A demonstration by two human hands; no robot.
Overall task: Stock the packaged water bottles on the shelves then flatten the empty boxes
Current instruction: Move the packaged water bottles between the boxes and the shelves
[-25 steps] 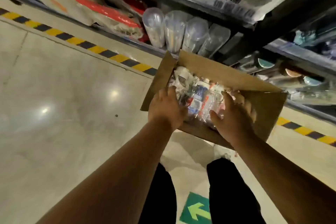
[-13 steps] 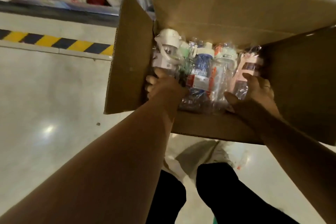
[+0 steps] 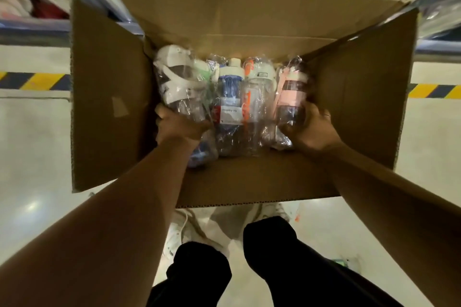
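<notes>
Step in hand: You were at the unpacking stage, both hands down in the open box (image 3: 107, 97) taking hold of bottles. By my reading, nothing from this box had reached the shelf yet, and flattening was a long way off.
Where the bottles were: The packaged water bottles (image 3: 232, 99) lay side by side in a row inside the box, each in clear wrap. The box stood on the floor (image 3: 32, 157) with its flaps spread, just in front of the shelf (image 3: 35, 32).
Left hand: Your left hand (image 3: 178, 127) had its fingers curled round the near end of the white-lidded bottle (image 3: 174, 82) at the left of the row.
Right hand: Your right hand (image 3: 310, 129) was wrapped round the lower body of the pink bottle (image 3: 290, 92) at the right of the row.
Pointing: The lids all faced away from you, toward the shelf, and the bases faced your feet.
Long axis: Each bottle ran from the near wall of the box to the far wall, parallel to its neighbours. I could not tell whether they lay flat or leaned up against the far wall.
Next move: You needed to lift the two outer bottles up past the side flaps without dragging the middle pair along. The slippery wrap called for a firm hold. With the lids already facing the shelf, I judged little turning was needed.
</notes>
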